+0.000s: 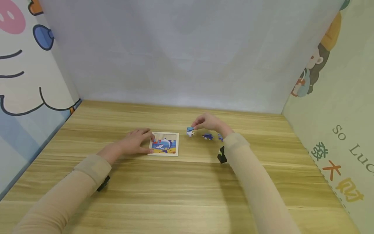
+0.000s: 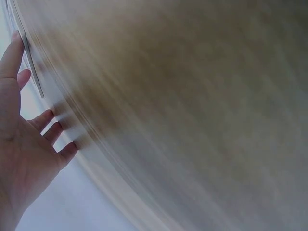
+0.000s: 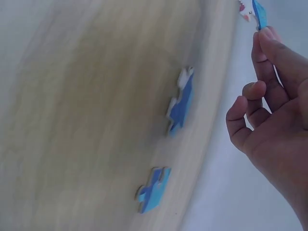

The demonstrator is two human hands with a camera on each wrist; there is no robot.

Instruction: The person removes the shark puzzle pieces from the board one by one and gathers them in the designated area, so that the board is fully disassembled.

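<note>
A small square jigsaw puzzle board (image 1: 165,155) with a pale border lies on the table, partly filled with a dolphin picture; bare backing shows along its top. My left hand (image 1: 135,142) rests at its left side, index finger and thumb spread on the border. In the left wrist view, the other fingers of the left hand (image 2: 29,149) touch the table beside the board's edge (image 2: 31,62). To the right of the board, my right hand (image 1: 208,122) pinches a blue and white puzzle piece (image 1: 190,131) between thumb and index finger, its remaining fingers loosely curled (image 3: 245,108).
Two loose blue puzzle pieces lie on the wooden table (image 1: 175,195): one piece (image 1: 208,136) below the right hand, another piece (image 1: 220,137) partly hidden by the right wrist. A grey-white curtain (image 1: 181,65) stands behind, with printed panels left and right (image 1: 330,130).
</note>
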